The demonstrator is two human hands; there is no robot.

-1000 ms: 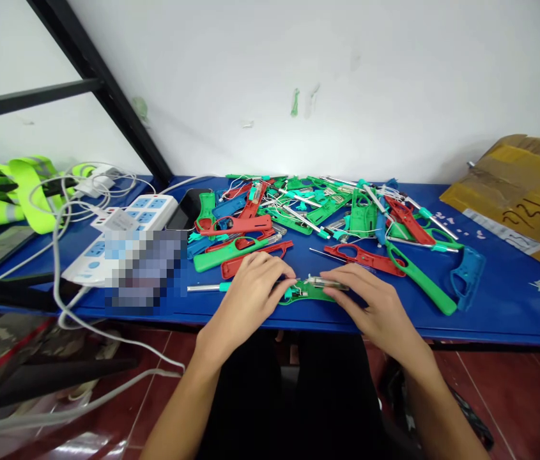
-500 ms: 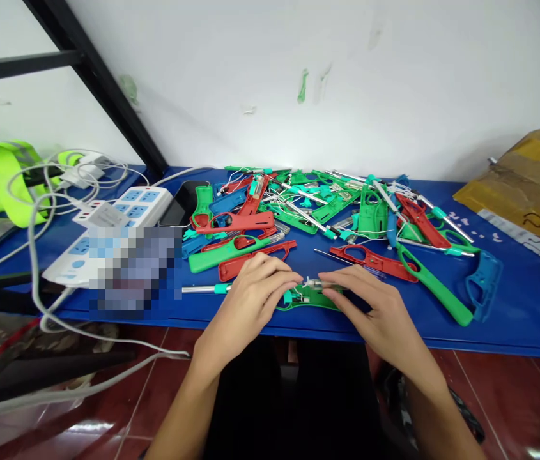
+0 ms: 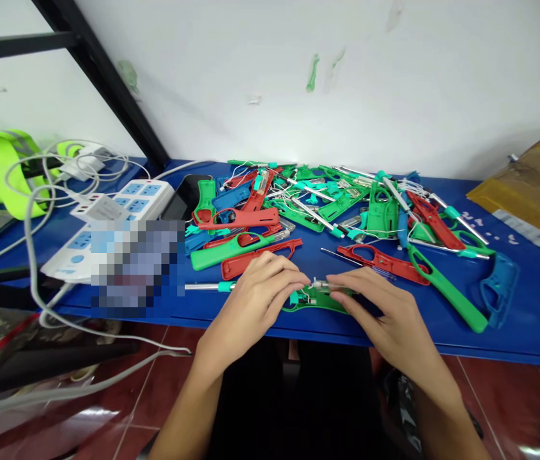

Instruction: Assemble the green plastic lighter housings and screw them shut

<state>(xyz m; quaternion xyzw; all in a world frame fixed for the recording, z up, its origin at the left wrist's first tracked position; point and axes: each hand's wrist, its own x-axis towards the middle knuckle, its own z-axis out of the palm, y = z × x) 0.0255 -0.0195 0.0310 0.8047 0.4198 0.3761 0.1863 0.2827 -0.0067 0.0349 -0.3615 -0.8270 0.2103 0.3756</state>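
Observation:
At the front of the blue table lies an open green lighter shell [image 3: 320,303], with a turquoise part and thin white wire inside. My left hand [image 3: 260,300] curls over its left end, fingers bent and close together; its exact fingertip contact is partly hidden. A metal lighter tube [image 3: 207,287] with a turquoise collar sticks out to the left from beneath this hand. Between thumb and fingers, my right hand [image 3: 387,303] pinches a clear fuel tank [image 3: 331,287] with a metal valve end, lying along the shell. The right end of the shell is covered by that hand.
Behind my hands spreads a pile of red, green and blue lighter parts [image 3: 337,204]. A green shell [image 3: 447,291] and a blue shell [image 3: 500,291] lie at right, near a cardboard box [image 3: 533,185]. A white power strip [image 3: 82,246] with cables stands left, beside a dark phone [image 3: 186,198].
The view has shifted slightly, so most things sit a little farther right. Both hands keep nearly the same pose around the green shell, the clear tank still in my right fingers.

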